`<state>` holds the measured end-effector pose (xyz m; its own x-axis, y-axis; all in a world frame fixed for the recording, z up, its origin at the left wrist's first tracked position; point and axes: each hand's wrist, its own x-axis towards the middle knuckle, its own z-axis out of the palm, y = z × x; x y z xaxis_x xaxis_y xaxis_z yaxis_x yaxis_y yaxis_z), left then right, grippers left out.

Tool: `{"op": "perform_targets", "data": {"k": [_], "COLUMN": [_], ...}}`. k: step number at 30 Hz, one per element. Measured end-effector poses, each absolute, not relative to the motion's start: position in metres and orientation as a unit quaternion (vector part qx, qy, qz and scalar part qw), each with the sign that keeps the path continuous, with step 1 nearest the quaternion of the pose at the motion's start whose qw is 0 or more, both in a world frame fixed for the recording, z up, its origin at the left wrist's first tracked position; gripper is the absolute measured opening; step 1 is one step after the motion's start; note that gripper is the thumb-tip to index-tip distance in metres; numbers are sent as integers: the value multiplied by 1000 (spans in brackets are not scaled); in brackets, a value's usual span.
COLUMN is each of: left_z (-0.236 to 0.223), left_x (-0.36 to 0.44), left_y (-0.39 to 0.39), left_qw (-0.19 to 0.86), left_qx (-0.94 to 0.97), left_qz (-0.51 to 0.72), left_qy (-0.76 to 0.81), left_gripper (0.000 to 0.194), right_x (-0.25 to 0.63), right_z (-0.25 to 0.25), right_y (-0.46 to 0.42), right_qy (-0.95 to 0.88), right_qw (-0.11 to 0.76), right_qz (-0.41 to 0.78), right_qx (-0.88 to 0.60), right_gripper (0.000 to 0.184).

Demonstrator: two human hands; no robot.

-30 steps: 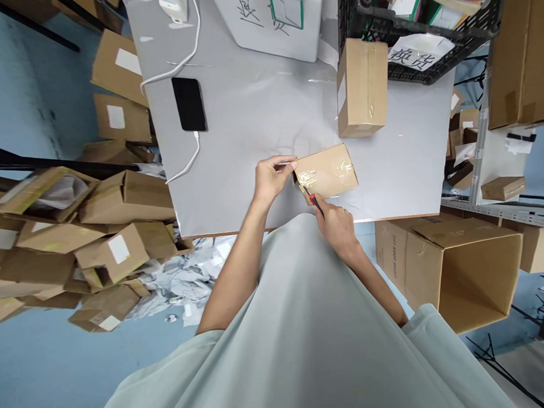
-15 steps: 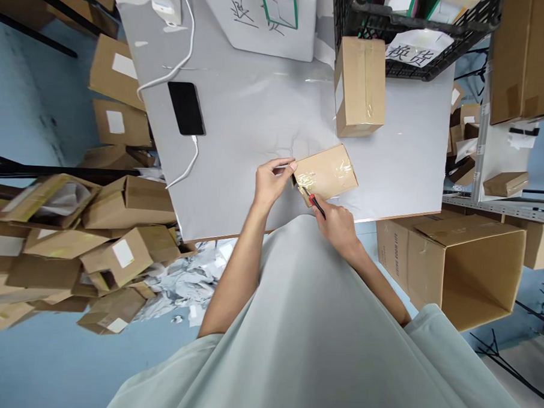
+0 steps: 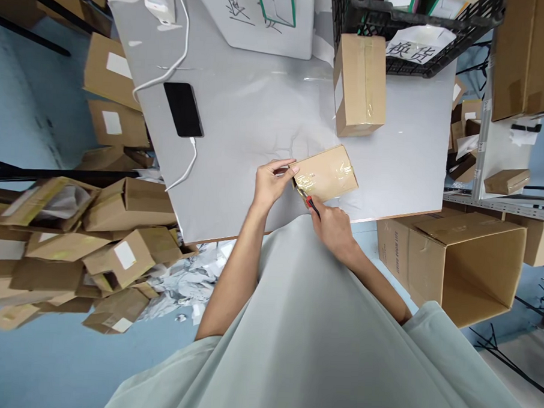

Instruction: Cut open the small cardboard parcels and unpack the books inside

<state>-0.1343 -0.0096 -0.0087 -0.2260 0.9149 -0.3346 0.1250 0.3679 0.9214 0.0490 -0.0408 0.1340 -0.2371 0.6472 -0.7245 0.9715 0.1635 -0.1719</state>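
Head view: small carton (image 3: 330, 172) at centre of frame, on the desk (image 3: 248, 119). Left hand (image 3: 269, 183) pinches its left end, presumably to keep it from sliding. Right hand (image 3: 334, 226) is closed round a red-and-black tool (image 3: 309, 201), tip at that taped end; the short grip likely favours control.

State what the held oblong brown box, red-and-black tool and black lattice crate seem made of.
Oblong brown box: matte cardboard, from its creased edges. Red-and-black tool: probably smooth plastic handle, from its bright colouring; tip unclear. Black lattice crate: likely moulded plastic, satin-looking, given regular openwork.
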Motion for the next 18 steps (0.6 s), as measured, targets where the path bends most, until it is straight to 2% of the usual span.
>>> {"op": "perform_targets", "data": {"k": [6, 12, 15, 18], "left_z": [-16, -20, -20, -14], "left_x": [-133, -124, -122, -125], "left_y": [-8, -15, -17, -15], "left_qw": [462, 447, 443, 434], "left_qx": [393, 398, 397, 418], "left_qz": [427, 453, 448, 413], "left_qy": [671, 661, 667, 683], "left_gripper": [56, 50, 44, 37], "right_x": [26, 47, 59, 75], "right_z": [137, 141, 142, 146], "right_y": [-36, -59, -66, -66], "right_qy": [702, 680, 686, 691], "right_qw": [276, 324, 295, 226], "right_qz": [-309, -344, -346, -355], "right_qx": [580, 561, 567, 588], "right_gripper": [46, 53, 50, 47]}}
